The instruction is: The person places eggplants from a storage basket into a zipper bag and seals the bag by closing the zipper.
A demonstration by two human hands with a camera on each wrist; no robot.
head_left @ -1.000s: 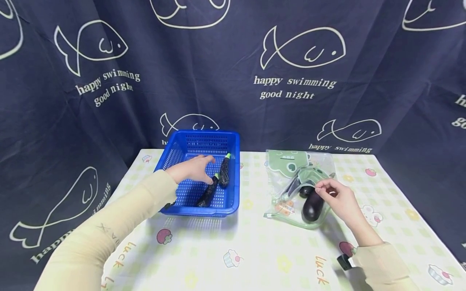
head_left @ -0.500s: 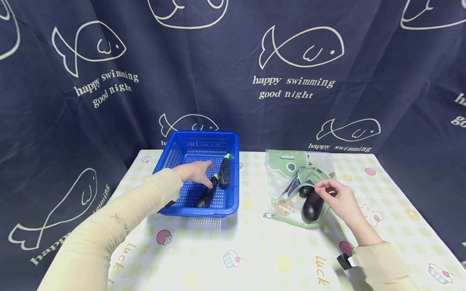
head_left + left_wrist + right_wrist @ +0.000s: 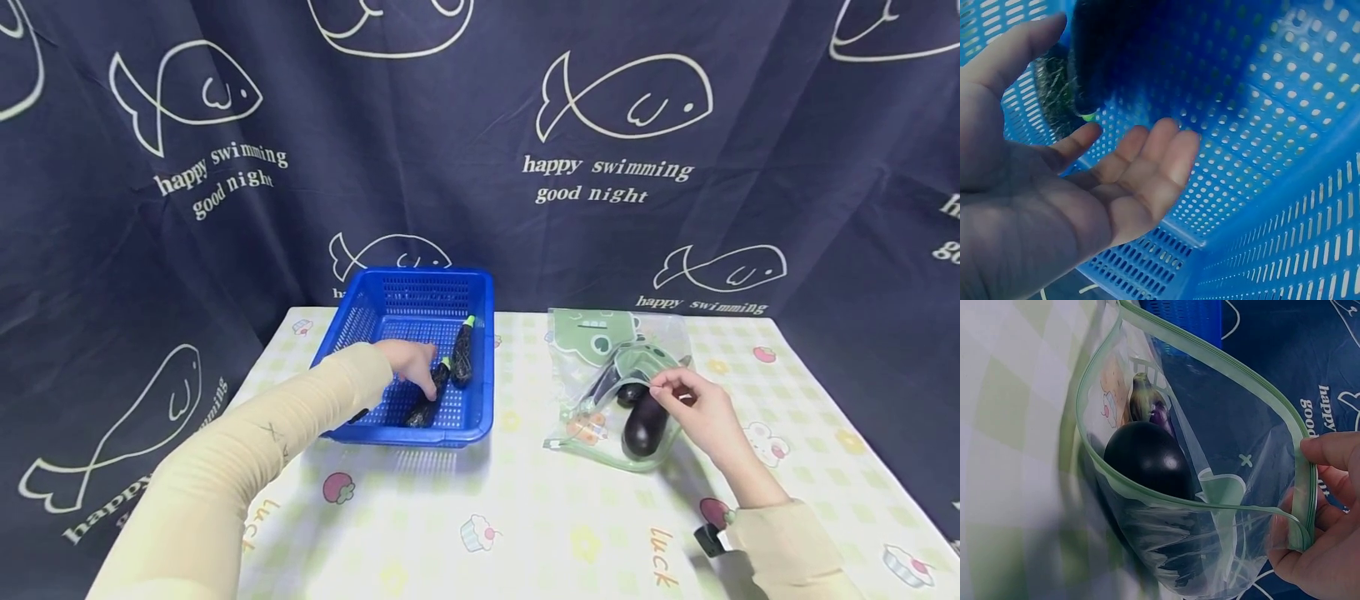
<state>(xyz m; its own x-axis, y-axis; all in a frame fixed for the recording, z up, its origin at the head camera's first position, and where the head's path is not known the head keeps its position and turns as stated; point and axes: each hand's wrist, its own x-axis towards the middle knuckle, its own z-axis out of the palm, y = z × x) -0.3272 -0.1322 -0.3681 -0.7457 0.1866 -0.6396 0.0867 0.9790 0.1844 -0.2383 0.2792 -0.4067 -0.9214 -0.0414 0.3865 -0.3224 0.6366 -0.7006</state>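
My left hand (image 3: 411, 364) reaches into the blue basket (image 3: 486, 367), over a long dark vegetable (image 3: 424, 410) with rough skin and a bright green end. In the left wrist view the fingers of the left hand (image 3: 1085, 200) are spread and loosely bent, and the dark vegetable (image 3: 1088, 56) lies between thumb and fingers. A second such vegetable (image 3: 462, 357) rests along the basket's right side. My right hand (image 3: 701, 417) pinches the green-edged mouth of a clear zip bag (image 3: 592, 335), holding it apart. Inside are a glossy eggplant (image 3: 1147, 459) and another eggplant (image 3: 1150, 403) behind it.
A pale checked tablecloth (image 3: 525, 517) with printed cupcakes and fruit covers the table. Behind it hangs a dark blue curtain (image 3: 480, 208) with fish drawings, close to the basket's back wall. The bag lies to the right of the basket, with a gap between them.
My left hand has moved lower and slightly right and nearer inside the basket, down to the dark vegetable. The right hand and the bag stay where they were.
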